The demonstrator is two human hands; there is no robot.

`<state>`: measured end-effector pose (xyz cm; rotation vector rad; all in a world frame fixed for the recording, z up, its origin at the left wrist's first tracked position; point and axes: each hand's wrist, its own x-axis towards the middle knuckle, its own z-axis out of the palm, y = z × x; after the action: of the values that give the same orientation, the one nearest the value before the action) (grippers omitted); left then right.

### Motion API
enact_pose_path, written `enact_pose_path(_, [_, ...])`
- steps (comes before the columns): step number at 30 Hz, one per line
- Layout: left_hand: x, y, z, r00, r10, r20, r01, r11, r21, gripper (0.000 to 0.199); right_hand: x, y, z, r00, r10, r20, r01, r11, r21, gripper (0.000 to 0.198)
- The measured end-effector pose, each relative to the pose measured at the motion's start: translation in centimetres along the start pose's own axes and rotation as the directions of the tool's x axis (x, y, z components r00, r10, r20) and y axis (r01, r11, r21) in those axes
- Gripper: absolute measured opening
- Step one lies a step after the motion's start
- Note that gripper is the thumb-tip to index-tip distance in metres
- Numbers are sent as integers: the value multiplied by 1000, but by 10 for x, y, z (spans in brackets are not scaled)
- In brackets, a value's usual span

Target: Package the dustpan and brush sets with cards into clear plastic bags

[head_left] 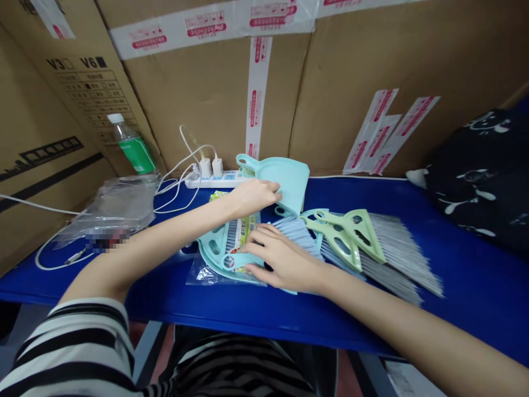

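Note:
My left hand (258, 197) has its fingers curled against the lower left of a light blue dustpan (289, 179), which stands tilted up near the cardboard. Its fingertips partly hide the contact. Closer to me, my right hand (285, 259) is closed over a light blue hand brush (243, 260); the ring at the handle's end shows left of the fingers, and the palm covers much of the rest. Under that handle lies a light blue dustpan-and-brush set (215, 242) with a printed card, on clear plastic. Blue bristles (291, 227) show just behind my right hand.
Right of my hands lie green brushes (374, 237) with grey bristles. A white power strip (231, 177) with cables stands at the back. Clear plastic bags (119, 204) and a green-labelled bottle (136, 151) are left. Cardboard boxes (206, 94) wall the blue table (173, 298); dark patterned fabric (475, 176) is right.

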<state>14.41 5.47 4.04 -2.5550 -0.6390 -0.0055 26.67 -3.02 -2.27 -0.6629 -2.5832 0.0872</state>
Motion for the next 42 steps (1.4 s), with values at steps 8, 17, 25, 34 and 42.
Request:
enact_pose_path(8, [-83,11,0,992,58,-110,-44,991,122,16,-3,-7,-5,997,-71,-27,72,997,32,18])
enact_pose_path(17, [-128,21,-4,970,14,-243,9,996,94,20,-2,-19,-27,996,9,-91,17,957,288,10])
enact_pose_path(25, [-134,35,-10,975,49,-218,-33,996,80,30,-1,-12,-41,959,105,-264,-54,980,194,6])
enact_pose_path(34, [-134,77,-6,914,131,-384,-179,980,-90,26,9,-8,-20,951,90,-295,-73,995,67,5])
enact_pose_path(42, [-129,76,0,873,147,-465,-228,966,-123,24,23,-1,-5,973,163,-164,-156,986,58,9])
